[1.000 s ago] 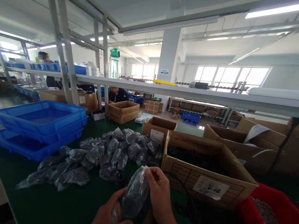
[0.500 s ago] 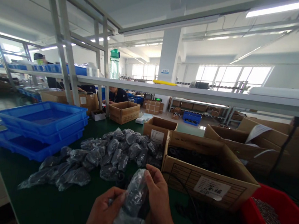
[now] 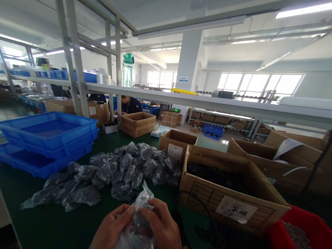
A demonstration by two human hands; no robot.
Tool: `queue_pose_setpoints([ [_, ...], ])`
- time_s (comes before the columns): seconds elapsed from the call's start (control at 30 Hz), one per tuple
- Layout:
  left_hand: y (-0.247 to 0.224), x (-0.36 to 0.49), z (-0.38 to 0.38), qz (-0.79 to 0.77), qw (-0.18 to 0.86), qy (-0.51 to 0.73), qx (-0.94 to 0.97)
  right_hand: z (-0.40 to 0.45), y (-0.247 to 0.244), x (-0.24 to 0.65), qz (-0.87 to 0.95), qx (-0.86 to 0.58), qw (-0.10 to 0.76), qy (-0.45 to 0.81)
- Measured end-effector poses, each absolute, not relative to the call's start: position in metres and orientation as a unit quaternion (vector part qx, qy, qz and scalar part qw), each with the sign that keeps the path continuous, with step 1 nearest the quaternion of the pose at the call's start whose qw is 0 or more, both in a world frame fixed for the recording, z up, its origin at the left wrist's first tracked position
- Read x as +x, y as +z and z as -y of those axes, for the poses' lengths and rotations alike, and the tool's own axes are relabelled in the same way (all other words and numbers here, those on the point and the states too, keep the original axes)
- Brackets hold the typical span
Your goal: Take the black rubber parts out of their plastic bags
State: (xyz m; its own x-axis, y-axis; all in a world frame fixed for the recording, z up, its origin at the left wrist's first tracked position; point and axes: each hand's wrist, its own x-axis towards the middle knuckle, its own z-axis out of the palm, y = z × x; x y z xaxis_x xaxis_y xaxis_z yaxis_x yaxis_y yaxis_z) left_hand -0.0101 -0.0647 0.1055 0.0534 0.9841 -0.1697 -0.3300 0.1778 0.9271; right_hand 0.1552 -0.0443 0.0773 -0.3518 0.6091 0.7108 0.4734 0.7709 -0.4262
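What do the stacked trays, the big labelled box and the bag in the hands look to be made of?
Trays: likely moulded plastic, glossy blue, with smooth rims.
Big labelled box: apparently cardboard, matte brown, with printed lines and thin folded walls.
Bag: probably thin plastic film, clear and shiny, wrinkled with bright glints.

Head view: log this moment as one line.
left hand: holds plastic bag; right hand: holds same bag; bagged parts: heaped beyond; blue trays: stacked
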Motion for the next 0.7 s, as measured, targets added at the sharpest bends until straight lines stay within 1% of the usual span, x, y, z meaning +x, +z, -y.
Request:
queue_pose_setpoints([
  [0.07,0.101,-0.013,0.063,-0.428,0.646,0.521,0.358,0.044,0.080,0.156,0.821,-0.324,0.467,0.044],
  [0.17,0.096,-0.013,0.066,-0.446,0.623,0.530,0.364,0.044,0.086,0.156,0.789,-0.348,0.498,0.085],
  [0.27,0.096,-0.004,0.074,-0.477,0.541,0.552,0.419,0.043,0.090,0.153,0.736,-0.404,0.525,0.140],
  [0.33,0.099,0.002,0.078,-0.506,0.483,0.544,0.464,0.042,0.090,0.150,0.723,-0.422,0.519,0.175],
  [0.4,0.103,0.005,0.079,-0.526,0.450,0.535,0.484,0.043,0.092,0.148,0.721,-0.416,0.505,0.229],
  [0.5,0.105,0.003,0.075,-0.557,0.437,0.514,0.484,0.046,0.096,0.145,0.697,-0.397,0.496,0.332],
  [0.6,0.102,0.000,0.069,-0.594,0.435,0.487,0.470,0.048,0.099,0.139,0.605,-0.385,0.520,0.465],
  [0.7,0.099,0.001,0.066,-0.595,0.456,0.494,0.440,0.045,0.096,0.134,0.501,-0.332,0.544,0.586],
])
